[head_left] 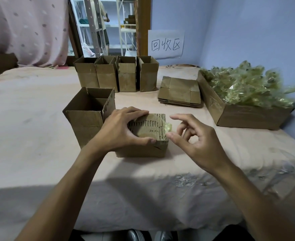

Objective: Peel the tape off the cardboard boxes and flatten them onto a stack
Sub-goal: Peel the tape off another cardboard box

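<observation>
The box (148, 136) sits on the table (38, 136) straight in front of the person, closed side up. The left hand (120, 131) grasps it from 9 o'clock, fingers curled over the far edge and thumb clamped on the near one. The right hand (193, 141) waits at 3 o'clock, released: forefinger and thumb are spread to either side of a lifted curl of tape (168, 126) at the box's right edge, and they do not look closed on it yet.

The main risk is the tape. The top of the box already shows bare ribbed card where its paper skin has come away, so a fast or steep pull would likely strip more of it, or snap the thin film and leave a strip with no tab to catch. A low, steady pull toward 9 o'clock seems safer.

The curl is small and glossy. A shallow pinch could slip, or the film could stick to the fingers.

If the left hand's hold loosens, the light box would probably lift or skid with the pull. The left wrist lies just beside an open box (87, 119) at 10 o'clock, and a jerk could knock it over.

The flat stack (179, 92) lies at 1 o'clock, and the tray (244, 115) of used tape at 2 o'clock is heaped, so a tossed strip may slide off.
</observation>
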